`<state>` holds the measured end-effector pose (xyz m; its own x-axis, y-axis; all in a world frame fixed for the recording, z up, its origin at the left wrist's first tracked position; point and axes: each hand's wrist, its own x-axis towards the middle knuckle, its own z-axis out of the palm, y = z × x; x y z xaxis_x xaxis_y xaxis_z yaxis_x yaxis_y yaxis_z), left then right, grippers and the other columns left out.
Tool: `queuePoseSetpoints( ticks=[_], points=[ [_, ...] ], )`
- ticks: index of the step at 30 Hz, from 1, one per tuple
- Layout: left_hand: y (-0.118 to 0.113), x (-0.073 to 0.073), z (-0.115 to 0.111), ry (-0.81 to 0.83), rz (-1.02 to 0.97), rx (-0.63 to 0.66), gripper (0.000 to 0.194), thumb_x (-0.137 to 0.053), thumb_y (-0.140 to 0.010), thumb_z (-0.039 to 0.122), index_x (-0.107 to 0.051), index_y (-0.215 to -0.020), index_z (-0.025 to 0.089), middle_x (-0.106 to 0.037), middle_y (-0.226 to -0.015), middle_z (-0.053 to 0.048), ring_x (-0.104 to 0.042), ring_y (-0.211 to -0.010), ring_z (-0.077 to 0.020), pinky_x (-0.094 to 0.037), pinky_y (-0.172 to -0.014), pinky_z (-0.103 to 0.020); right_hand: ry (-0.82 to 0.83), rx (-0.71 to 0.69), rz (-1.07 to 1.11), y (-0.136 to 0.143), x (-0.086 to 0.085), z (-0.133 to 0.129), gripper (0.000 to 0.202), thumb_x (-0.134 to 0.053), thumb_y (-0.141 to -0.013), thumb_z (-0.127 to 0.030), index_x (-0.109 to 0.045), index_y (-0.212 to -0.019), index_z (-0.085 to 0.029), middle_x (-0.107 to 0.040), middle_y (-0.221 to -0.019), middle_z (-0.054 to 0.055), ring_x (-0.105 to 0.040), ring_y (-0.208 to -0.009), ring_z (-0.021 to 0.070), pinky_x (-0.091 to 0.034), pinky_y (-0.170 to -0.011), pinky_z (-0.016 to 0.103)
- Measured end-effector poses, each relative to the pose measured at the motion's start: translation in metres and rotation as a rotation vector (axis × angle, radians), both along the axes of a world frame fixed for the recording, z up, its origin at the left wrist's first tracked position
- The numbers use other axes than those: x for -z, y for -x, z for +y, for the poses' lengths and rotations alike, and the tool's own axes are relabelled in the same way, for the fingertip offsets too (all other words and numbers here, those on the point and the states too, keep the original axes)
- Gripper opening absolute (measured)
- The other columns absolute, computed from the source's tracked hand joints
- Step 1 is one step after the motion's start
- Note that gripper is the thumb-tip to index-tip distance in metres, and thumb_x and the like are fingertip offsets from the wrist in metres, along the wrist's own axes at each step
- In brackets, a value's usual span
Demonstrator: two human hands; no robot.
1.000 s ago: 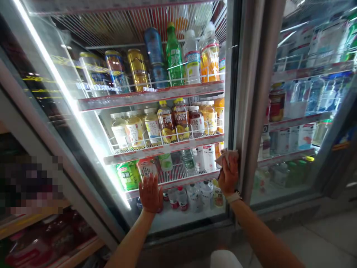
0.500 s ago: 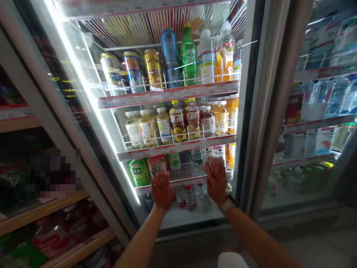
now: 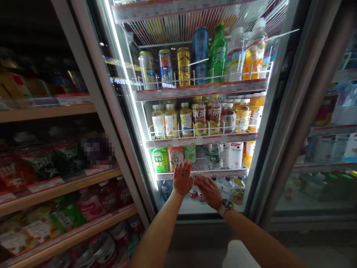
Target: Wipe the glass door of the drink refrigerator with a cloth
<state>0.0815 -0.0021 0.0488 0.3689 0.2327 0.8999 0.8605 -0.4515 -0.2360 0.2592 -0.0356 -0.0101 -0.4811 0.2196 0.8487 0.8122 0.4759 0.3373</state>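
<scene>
My left hand [image 3: 182,178] lies flat against the glass door of a drinks fridge, fingers stretched upward, in front of the lowest wire shelf's edge. Just right of it, my right hand [image 3: 208,190] presses a pale, crumpled cloth [image 3: 196,175] to the glass; the cloth is mostly hidden under the fingers. A watch [image 3: 227,204] is on the right wrist. Behind the left fingertips stands a red drink pack [image 3: 176,154], next to a green one [image 3: 160,160]. A clear bottle [image 3: 214,155] and white bottles [image 3: 235,155] stand above and right of my right hand.
Cans and bottles fill the fridge's upper shelves, among them a green bottle [image 3: 218,52] and iced tea bottles [image 3: 199,115]. A metal door frame [image 3: 290,123] runs down the right. Wooden-edged shelves [image 3: 64,186] with packaged goods stand at the left.
My right hand has slid left and down across the glass with the cloth, coming close beside my left hand. The left hand stays flat on the glass. The view has turned left.
</scene>
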Motion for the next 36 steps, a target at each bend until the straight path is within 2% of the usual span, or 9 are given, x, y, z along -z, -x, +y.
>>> queuePoseSetpoints(
  ticks=[3, 5, 11, 14, 17, 22, 25, 30, 36],
  points=[
    [0.013, -0.012, -0.017, 0.096, 0.064, 0.046, 0.067, -0.042, -0.095, 0.025, -0.016, -0.156, 0.015, -0.035, -0.157, -0.011, -0.018, -0.150, -0.0249, -0.023, -0.120, -0.045, 0.051, -0.007, -0.115, -0.010, 0.002, -0.009, 0.050, -0.039, -0.089, -0.004, -0.060, -0.131, -0.023, -0.060, -0.138, 0.002, -0.047, -0.134, 0.0141, -0.036, -0.114, 0.036],
    [0.029, -0.025, -0.028, 0.095, 0.117, 0.086, 0.068, -0.043, -0.095, 0.026, -0.016, -0.156, 0.017, -0.034, -0.157, -0.010, -0.018, -0.150, -0.0238, -0.023, -0.121, -0.045, 0.061, -0.020, -0.168, -0.014, -0.017, -0.009, 0.054, -0.039, -0.088, -0.002, -0.057, -0.135, -0.022, -0.058, -0.141, 0.001, -0.045, -0.136, 0.0133, -0.036, -0.114, 0.035],
    [0.094, -0.073, -0.028, -0.036, -0.077, -0.016, 0.069, -0.044, -0.097, 0.028, -0.012, -0.157, 0.020, -0.019, -0.162, -0.011, -0.009, -0.151, -0.0263, -0.016, -0.122, -0.049, 0.031, 0.003, 0.030, 0.019, -0.132, 0.011, 0.064, -0.040, -0.088, -0.006, -0.037, -0.150, -0.020, -0.042, -0.154, 0.005, -0.028, -0.147, 0.0212, -0.028, -0.119, 0.045],
    [0.117, -0.079, -0.013, 0.037, -0.153, -0.098, 0.069, -0.042, -0.098, 0.032, -0.008, -0.157, 0.018, -0.014, -0.163, -0.013, -0.007, -0.151, -0.0288, -0.018, -0.121, -0.053, -0.040, -0.013, 0.092, 0.053, -0.164, 0.019, 0.063, -0.041, -0.090, -0.009, -0.034, -0.152, -0.017, -0.042, -0.154, 0.007, -0.023, -0.149, 0.0222, -0.024, -0.121, 0.047],
    [0.129, -0.070, 0.002, 0.081, -0.102, -0.136, 0.072, -0.045, -0.097, 0.038, -0.008, -0.156, 0.019, -0.014, -0.163, -0.013, -0.007, -0.151, -0.0303, -0.021, -0.120, -0.055, -0.092, -0.057, 0.015, 0.078, -0.152, 0.021, 0.060, -0.043, -0.090, -0.010, -0.039, -0.149, -0.017, -0.048, -0.150, 0.006, -0.026, -0.148, 0.0204, -0.021, -0.122, 0.044],
    [0.133, -0.054, 0.016, -0.013, -0.085, -0.160, 0.072, -0.045, -0.097, 0.042, -0.011, -0.156, 0.018, -0.021, -0.161, -0.014, -0.011, -0.151, -0.0297, -0.021, -0.121, -0.052, -0.060, -0.134, -0.132, 0.094, -0.092, 0.022, 0.057, -0.045, -0.088, -0.009, -0.048, -0.144, -0.020, -0.052, -0.146, 0.002, -0.037, -0.142, 0.0168, -0.027, -0.120, 0.039],
    [0.132, -0.053, 0.019, -0.052, -0.089, -0.155, 0.071, -0.042, -0.097, 0.043, -0.012, -0.156, 0.018, -0.023, -0.161, -0.013, -0.013, -0.151, -0.0289, -0.020, -0.121, -0.050, -0.050, -0.132, -0.176, 0.094, -0.068, 0.024, 0.055, -0.044, -0.088, -0.008, -0.051, -0.142, -0.020, -0.054, -0.145, 0.001, -0.041, -0.139, 0.0162, -0.029, -0.119, 0.037],
    [0.133, -0.050, 0.023, -0.058, -0.108, -0.137, 0.073, -0.045, -0.096, 0.042, -0.013, -0.156, 0.020, -0.025, -0.160, -0.012, -0.017, -0.150, -0.0288, -0.019, -0.122, -0.049, -0.003, -0.158, -0.203, 0.092, -0.050, 0.024, 0.060, -0.043, -0.086, -0.005, -0.048, -0.144, -0.022, -0.053, -0.146, 0.001, -0.044, -0.136, 0.0157, -0.035, -0.116, 0.036],
    [0.134, -0.050, 0.024, -0.080, -0.110, -0.130, 0.072, -0.046, -0.095, 0.040, -0.014, -0.156, 0.019, -0.025, -0.160, -0.012, -0.016, -0.150, -0.0284, -0.019, -0.121, -0.049, -0.021, -0.185, -0.160, 0.096, -0.042, 0.022, 0.053, -0.047, -0.088, -0.010, -0.052, -0.140, -0.021, -0.053, -0.146, 0.001, -0.043, -0.137, 0.0158, -0.034, -0.116, 0.035]
  ],
)
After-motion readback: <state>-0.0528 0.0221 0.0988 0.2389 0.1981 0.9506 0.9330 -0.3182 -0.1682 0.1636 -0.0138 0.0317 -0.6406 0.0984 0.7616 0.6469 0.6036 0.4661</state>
